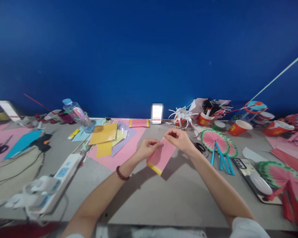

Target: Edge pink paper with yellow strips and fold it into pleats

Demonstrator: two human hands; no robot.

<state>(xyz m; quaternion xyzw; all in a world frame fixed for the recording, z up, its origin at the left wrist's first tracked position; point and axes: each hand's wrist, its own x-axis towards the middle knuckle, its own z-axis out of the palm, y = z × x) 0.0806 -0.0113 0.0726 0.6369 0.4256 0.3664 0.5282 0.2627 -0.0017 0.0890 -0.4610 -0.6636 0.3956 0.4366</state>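
Between my two hands is a pink sheet of paper (162, 157) with yellow strips along two opposite ends, held tilted over the grey table. My left hand (149, 148), with a dark bead bracelet on the wrist, pinches its left edge. At the upper corner, my right hand (177, 138) has thumb and fingers closed on the paper near the far yellow strip. A similar pink piece with yellow ends (139, 123) lies by the wall. Pink paper fans with green edges (215, 140) and blue ribbons lie right of my right hand.
A white power strip (64, 175) with plugs and cables lies at left. Behind it are a water bottle (78, 114) and stacked coloured paper (104, 134). Red paper cups (239, 128), black scissors (200, 147) and a phone (245, 168) bearing a white mouse (260, 184) sit at right.
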